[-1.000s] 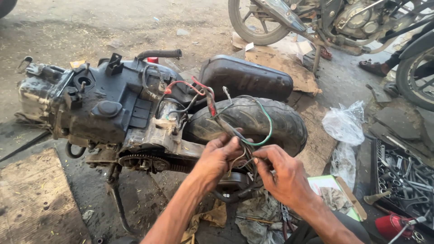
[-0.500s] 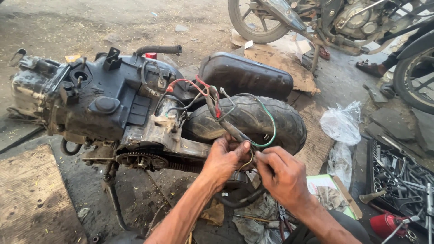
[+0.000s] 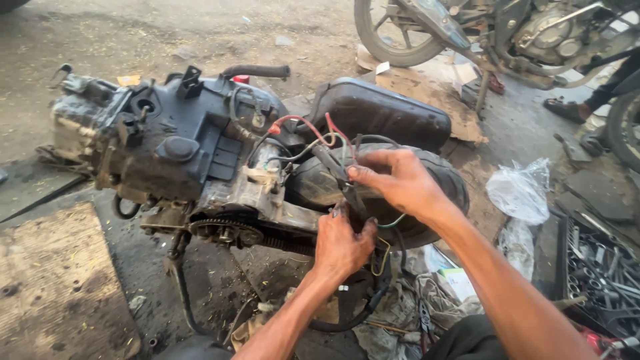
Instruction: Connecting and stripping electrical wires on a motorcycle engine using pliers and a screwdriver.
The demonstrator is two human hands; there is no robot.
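Observation:
A dirty scooter engine [image 3: 180, 153] with its rear tyre [image 3: 433, 180] lies on the ground. A bundle of red, green and black wires [image 3: 327, 150] runs from the engine over the tyre. My left hand [image 3: 341, 243] grips the lower end of the wire bundle in front of the tyre. Higher up, my right hand [image 3: 397, 181] pinches the same bundle against the tyre. A toothed gear [image 3: 223, 232] shows on the engine's near side.
A black seat part [image 3: 387, 113] lies behind the tyre. A parked motorcycle [image 3: 493, 33] stands at the back right. A tray of sockets and tools [image 3: 600, 273] sits at the right, near plastic bags [image 3: 520, 193]. A wooden board [image 3: 60, 287] lies at the lower left.
My right hand has risen from beside the left hand to the top of the tyre, sliding up along the wires. The left hand stays low on the bundle.

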